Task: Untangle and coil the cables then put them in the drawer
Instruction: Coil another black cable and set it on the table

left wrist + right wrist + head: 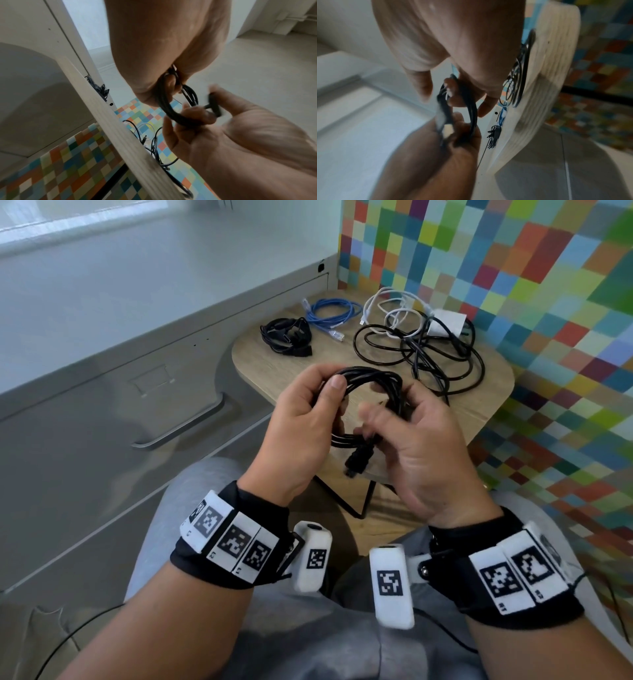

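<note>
In the head view both hands hold one black cable coil above the table's near edge. My left hand grips the coil's left side, thumb on top. My right hand, blurred, pinches the strands on the right, just above the black plug end that hangs below. The left wrist view shows the coil running between the two hands; the right wrist view shows the coil too. A tangle of black cable and white cables lies on the table's far right.
On the round wooden table, a coiled black cable and a coiled blue cable lie at the far left, a white adapter at the back. A grey drawer front with a handle stands shut at the left.
</note>
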Demonstrator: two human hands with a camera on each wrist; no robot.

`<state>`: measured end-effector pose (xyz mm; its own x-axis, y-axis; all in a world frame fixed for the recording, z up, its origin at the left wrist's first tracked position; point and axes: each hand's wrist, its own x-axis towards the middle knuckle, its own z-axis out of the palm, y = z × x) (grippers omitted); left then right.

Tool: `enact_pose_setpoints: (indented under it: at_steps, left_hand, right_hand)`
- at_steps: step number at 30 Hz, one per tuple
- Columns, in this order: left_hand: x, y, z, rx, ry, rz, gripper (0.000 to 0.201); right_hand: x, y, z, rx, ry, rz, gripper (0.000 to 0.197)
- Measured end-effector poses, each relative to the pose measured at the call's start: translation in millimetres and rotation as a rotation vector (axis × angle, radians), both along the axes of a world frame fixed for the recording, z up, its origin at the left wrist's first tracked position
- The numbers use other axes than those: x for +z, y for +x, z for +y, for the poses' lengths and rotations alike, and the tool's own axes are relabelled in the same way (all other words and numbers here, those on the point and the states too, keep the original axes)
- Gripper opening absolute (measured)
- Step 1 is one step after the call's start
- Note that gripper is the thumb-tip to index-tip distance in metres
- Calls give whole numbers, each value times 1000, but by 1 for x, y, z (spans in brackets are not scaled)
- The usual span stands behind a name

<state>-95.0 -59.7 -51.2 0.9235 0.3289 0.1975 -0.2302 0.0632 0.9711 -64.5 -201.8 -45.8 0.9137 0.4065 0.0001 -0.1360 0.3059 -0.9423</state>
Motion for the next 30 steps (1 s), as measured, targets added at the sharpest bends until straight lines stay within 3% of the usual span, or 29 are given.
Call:
enact_pose_setpoints:
  at_steps: [3, 5, 10, 12, 15, 17, 22, 30]
  left_hand:
    - [1, -2, -2, -39, -5, -3, 22]
    - [2, -3, -3, -61, -84, 19, 22]
    - [4, -3, 4, -72, -271, 42, 21]
    - [2, -3, 11, -48, -153, 55, 22]
    - [-1, -3, 20, 2, 162, 118, 30]
    - [-2, -3, 26, 7, 211, 157, 31]
    - [-5, -1, 39, 21, 67, 242, 23]
    - [-19, 15, 69, 273, -184, 275, 22]
  right_hand:
    - [-9, 2, -4, -117, -314, -279, 27]
    - [-12, 3, -6, -161, -422, -388, 24]
    - [-11, 6, -11, -122, -223, -239, 21]
    - [-11, 6, -13, -123, -208, -241, 21]
    - [-15, 8, -16, -165, -217, -230, 24]
    - [-18, 9, -17, -200, -233, -240, 28]
    - [-20, 10, -15, -230, -218, -183, 26]
    - [-28, 9, -12, -170, -195, -135, 20]
